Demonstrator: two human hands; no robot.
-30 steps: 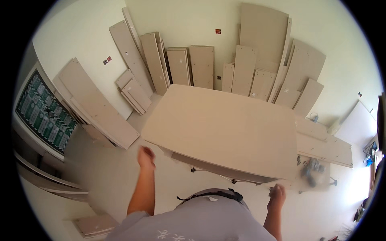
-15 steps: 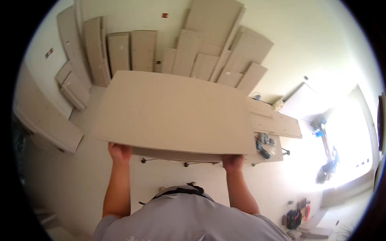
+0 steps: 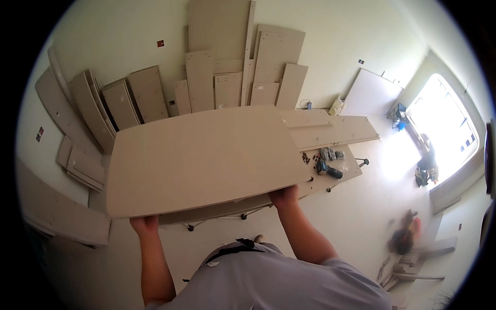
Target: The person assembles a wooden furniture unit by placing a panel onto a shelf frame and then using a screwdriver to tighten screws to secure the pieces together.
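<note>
A large flat beige board (image 3: 201,160) is held out in front of me by its near edge. My left hand (image 3: 144,223) grips it near its left corner, fingers hidden beneath. Toward the right end, my right hand (image 3: 284,195) is closed on the same edge, its fingers also under the board. Below the board a work table (image 3: 343,168) on legs with dark feet shows in part. Right of the board, the table carries a cordless drill (image 3: 329,169), small grey bags (image 3: 330,153) and scattered small dark fittings (image 3: 306,158).
Long drilled panels (image 3: 336,129) lie at the table's far right. Many beige panels (image 3: 199,77) lean along the far wall, others (image 3: 62,204) at the left. A white board (image 3: 372,93) leans near the bright window (image 3: 447,126). Offcuts (image 3: 408,266) and a dark bag (image 3: 400,240) lie at lower right.
The board has tilted in view, its left end dropping nearer and its right end rising, with both hands still on it. My view has swung toward the right.
</note>
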